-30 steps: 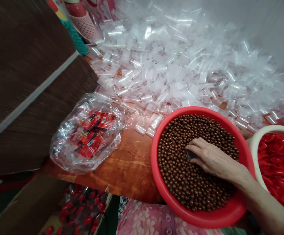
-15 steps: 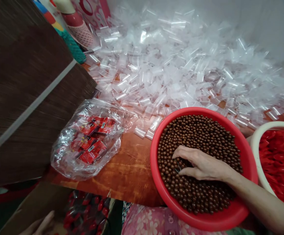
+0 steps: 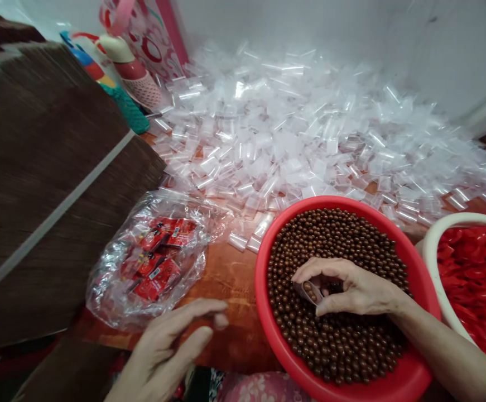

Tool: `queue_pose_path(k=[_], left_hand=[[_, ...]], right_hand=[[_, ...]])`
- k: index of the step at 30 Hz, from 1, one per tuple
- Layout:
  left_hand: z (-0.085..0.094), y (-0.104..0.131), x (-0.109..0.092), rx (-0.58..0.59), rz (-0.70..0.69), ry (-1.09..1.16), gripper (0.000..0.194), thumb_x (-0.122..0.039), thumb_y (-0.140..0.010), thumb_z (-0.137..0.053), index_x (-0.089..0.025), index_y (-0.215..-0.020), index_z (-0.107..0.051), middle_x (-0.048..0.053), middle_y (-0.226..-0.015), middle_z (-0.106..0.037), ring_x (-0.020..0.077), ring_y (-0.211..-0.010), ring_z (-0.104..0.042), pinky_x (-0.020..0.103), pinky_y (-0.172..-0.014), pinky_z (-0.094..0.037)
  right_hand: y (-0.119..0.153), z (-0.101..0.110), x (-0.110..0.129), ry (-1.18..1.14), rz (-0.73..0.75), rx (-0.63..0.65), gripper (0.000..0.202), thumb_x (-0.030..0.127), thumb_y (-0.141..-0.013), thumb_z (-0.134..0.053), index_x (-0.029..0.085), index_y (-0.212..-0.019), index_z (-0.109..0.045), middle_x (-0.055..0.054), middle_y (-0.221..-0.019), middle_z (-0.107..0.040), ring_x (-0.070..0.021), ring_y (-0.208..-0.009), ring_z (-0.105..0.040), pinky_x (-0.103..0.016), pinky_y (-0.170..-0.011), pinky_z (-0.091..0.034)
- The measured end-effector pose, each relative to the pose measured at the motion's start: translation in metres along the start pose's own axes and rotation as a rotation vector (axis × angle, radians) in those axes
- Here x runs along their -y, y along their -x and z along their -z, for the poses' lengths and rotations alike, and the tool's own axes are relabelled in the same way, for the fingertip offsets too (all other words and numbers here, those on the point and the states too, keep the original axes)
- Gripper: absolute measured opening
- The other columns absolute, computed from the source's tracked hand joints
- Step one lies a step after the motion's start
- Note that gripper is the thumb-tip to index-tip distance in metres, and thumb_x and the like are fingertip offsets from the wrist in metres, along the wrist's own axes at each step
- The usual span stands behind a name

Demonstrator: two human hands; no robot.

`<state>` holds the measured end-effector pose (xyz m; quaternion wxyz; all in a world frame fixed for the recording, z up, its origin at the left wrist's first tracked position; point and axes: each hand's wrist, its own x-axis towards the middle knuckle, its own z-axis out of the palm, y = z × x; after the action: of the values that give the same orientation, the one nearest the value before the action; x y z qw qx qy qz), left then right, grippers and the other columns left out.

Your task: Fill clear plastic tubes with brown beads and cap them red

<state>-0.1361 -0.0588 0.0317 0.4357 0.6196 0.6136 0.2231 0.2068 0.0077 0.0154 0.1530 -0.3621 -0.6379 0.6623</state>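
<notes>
Pinching a small clear container (image 3: 315,296) between thumb and fingers, right hand (image 3: 349,287) sits low over brown balls (image 3: 330,352) in a red basin (image 3: 261,279) at the table's (image 3: 234,301) near edge; a few balls show inside the container. Left hand (image 3: 165,349), thumb and fingers parted, hovers by the same edge, near a plastic bag (image 3: 106,293) of red packets (image 3: 157,279).

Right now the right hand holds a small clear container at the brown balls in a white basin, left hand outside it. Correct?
Not quite: the basin is red, as the head view shows. The right hand does hold a small clear container at the brown balls, left hand outside.
</notes>
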Motion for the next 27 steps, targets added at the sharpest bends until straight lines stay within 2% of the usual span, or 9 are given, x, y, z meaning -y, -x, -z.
queue_pose_path(k=[2,6,9,12,15,21,24,27], left_hand=[[-0.019,-0.017,-0.022,0.118,-0.057,0.18,0.028,-0.041,-0.091,-0.059,-0.028,-0.112,-0.071,0.002,-0.103,-0.077,0.0211,-0.1,-0.07,0.026,-0.094,-0.052],[-0.058,-0.048,-0.052,0.308,-0.063,0.514,0.034,-0.035,-0.095,-0.056,-0.025,-0.127,-0.062,0.007,-0.133,-0.065,0.0221,-0.121,-0.061,0.031,-0.107,-0.046],[-0.082,-0.065,-0.058,0.29,-0.064,0.644,0.037,-0.032,-0.096,-0.054,-0.021,-0.131,-0.057,0.01,-0.142,-0.057,0.0231,-0.13,-0.054,0.034,-0.114,-0.04],[-0.097,-0.076,-0.056,0.285,-0.076,0.764,0.035,-0.03,-0.098,-0.05,-0.02,-0.131,-0.056,0.01,-0.141,-0.057,0.0242,-0.133,-0.051,0.038,-0.116,-0.038],[-0.103,-0.081,-0.054,0.347,-0.108,0.775,0.036,-0.024,-0.097,-0.049,-0.021,-0.132,-0.055,0.008,-0.142,-0.057,0.0241,-0.134,-0.05,0.039,-0.117,-0.035],[-0.1,-0.085,-0.056,0.487,-0.195,0.671,0.056,-0.005,-0.086,-0.047,-0.021,-0.14,-0.046,0.007,-0.149,-0.05,0.0233,-0.137,-0.046,0.04,-0.119,-0.032],[-0.1,-0.085,-0.058,0.518,-0.209,0.651,0.059,-0.01,-0.088,-0.052,-0.018,-0.145,-0.038,0.012,-0.149,-0.049,0.0248,-0.136,-0.048,0.041,-0.116,-0.037],[-0.101,-0.085,-0.059,0.535,-0.201,0.641,0.064,-0.015,-0.087,-0.058,-0.015,-0.147,-0.034,0.015,-0.146,-0.052,0.0258,-0.131,-0.053,0.041,-0.112,-0.042]], right_hand=[[0.002,0.002,0.002,0.014,0.01,-0.014,0.044,0.037,-0.08,-0.076,0.022,-0.119,-0.064,-0.006,-0.109,-0.065,-0.0133,-0.08,-0.06,-0.025,-0.069,-0.048],[0.004,0.007,0.006,0.057,0.066,-0.036,0.045,0.039,-0.08,-0.076,0.019,-0.119,-0.065,-0.008,-0.111,-0.066,-0.0154,-0.086,-0.062,-0.027,-0.075,-0.05],[0.004,0.009,0.006,0.105,0.101,-0.053,0.044,0.039,-0.083,-0.074,0.018,-0.12,-0.064,-0.008,-0.109,-0.067,-0.0176,-0.094,-0.063,-0.029,-0.081,-0.05],[0.004,0.01,0.005,0.128,0.119,-0.076,0.043,0.039,-0.084,-0.072,0.018,-0.12,-0.063,-0.006,-0.099,-0.068,-0.0162,-0.087,-0.064,-0.029,-0.081,-0.051],[0.004,0.01,0.005,0.148,0.143,-0.065,0.04,0.038,-0.085,-0.072,0.018,-0.119,-0.064,-0.004,-0.093,-0.068,-0.015,-0.081,-0.063,-0.029,-0.078,-0.052],[0.002,0.011,0.003,0.138,0.15,-0.072,0.039,0.037,-0.086,-0.071,0.019,-0.12,-0.064,-0.006,-0.102,-0.068,-0.0163,-0.089,-0.064,-0.032,-0.085,-0.051],[0.001,0.011,0.004,0.11,0.18,-0.085,0.042,0.039,-0.085,-0.072,0.019,-0.121,-0.063,-0.005,-0.098,-0.068,-0.0183,-0.096,-0.064,-0.034,-0.09,-0.05],[0.0,0.01,0.008,0.163,0.23,-0.093,0.039,0.041,-0.088,-0.069,0.018,-0.119,-0.065,-0.008,-0.104,-0.068,-0.0199,-0.103,-0.063,-0.034,-0.091,-0.05]])
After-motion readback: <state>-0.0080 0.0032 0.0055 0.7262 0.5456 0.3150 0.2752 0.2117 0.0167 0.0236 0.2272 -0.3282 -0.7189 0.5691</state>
